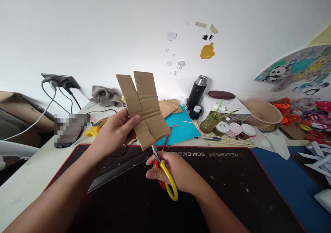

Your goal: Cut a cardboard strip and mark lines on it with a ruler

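Observation:
My left hand grips a piece of brown cardboard by its left side, thumb on the front face. A long slit runs down the cardboard from its top edge, and creases cross it sideways. In my right hand is a pair of scissors with one yellow and one red handle. The blades point up and meet the cardboard's bottom edge; their tips are hidden by it. Beneath the hands, a dark metal ruler-like strip lies slantwise on the black mat.
Behind the mat stand a black thermos, a jar of green liquid with brushes, and several paint pots. A blue sheet lies at the back. To the left are a yellow glue gun, a phone and a grey cloth.

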### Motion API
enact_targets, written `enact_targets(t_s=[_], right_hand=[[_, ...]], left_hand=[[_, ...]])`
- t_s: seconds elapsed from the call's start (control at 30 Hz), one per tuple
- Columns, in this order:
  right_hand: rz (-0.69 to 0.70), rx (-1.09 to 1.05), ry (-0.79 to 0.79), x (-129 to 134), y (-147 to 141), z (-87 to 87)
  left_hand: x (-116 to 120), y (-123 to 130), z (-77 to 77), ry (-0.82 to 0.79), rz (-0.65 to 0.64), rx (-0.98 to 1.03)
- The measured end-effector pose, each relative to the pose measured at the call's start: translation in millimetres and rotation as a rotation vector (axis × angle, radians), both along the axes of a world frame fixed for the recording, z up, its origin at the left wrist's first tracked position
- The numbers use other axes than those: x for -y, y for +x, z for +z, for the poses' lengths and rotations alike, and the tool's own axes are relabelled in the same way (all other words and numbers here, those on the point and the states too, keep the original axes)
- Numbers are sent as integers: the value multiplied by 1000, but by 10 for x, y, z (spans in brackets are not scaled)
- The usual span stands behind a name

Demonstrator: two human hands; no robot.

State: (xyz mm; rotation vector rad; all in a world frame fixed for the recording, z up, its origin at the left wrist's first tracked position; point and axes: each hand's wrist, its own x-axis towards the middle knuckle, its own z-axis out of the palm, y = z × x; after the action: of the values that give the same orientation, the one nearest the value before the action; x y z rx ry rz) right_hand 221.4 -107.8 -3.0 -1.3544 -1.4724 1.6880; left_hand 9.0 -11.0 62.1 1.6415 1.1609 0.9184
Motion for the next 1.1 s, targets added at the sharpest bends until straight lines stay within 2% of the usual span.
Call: enact_targets(t_s=[0.2,0.4,0.57,0.63,0.77,0.83,0.9,1.03,1.1], right_hand=[[13,-250,-124,4,-11,14],[13,-274,-103,13,-24,-60],[11,-280,-108,9,-37,-100],[-5,-278,-92,11,-43,-99],[4,-272,-82,22,-47,-61],[15,-259,-88,23,-42,-39],[9,-274,-88,18,-33,-29],[-2,-308,-107,13,-30,-47],[11,-290,-118,20,-39,-61]], left_hand=[[-22,29,-22,14,27,77],[-29,26,-37,-37,36,63],[29,37,-75,147,163,-132],[52,49,-68,105,111,-115],[55,46,-36,-98,-80,-39],[49,45,-33,-118,-118,-27],[45,52,-40,-104,-93,19],[31,72,-44,-80,43,132],[25,72,-25,-86,62,156]])
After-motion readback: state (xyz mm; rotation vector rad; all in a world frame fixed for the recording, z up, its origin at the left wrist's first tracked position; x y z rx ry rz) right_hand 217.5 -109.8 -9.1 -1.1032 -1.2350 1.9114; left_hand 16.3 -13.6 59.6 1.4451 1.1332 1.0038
